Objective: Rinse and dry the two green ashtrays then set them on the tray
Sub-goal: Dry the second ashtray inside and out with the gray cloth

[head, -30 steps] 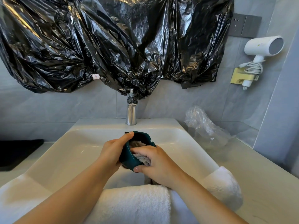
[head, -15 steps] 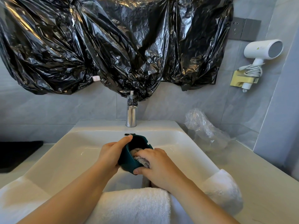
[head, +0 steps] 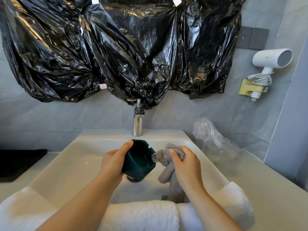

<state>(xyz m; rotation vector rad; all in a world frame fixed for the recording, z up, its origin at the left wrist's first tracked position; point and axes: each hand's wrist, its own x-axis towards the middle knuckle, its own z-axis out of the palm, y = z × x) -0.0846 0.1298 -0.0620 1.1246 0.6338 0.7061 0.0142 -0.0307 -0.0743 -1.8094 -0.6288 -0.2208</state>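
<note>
My left hand grips a dark green ashtray over the white sink, tilted with its hollow facing right. My right hand is closed on a grey cloth just right of the ashtray; the cloth hangs down into the basin and its tip touches the ashtray's rim. A black tray lies on the counter at the far left. Only one ashtray is in view.
A chrome faucet stands behind the basin. White towels lie along the sink's front edge. Crumpled clear plastic sits on the counter to the right. Black plastic sheeting covers the wall above; a hair dryer hangs at the right.
My right hand has pulled the grey cloth out of the ashtray's hollow and moved to the right. The ashtray's inside is now uncovered.
</note>
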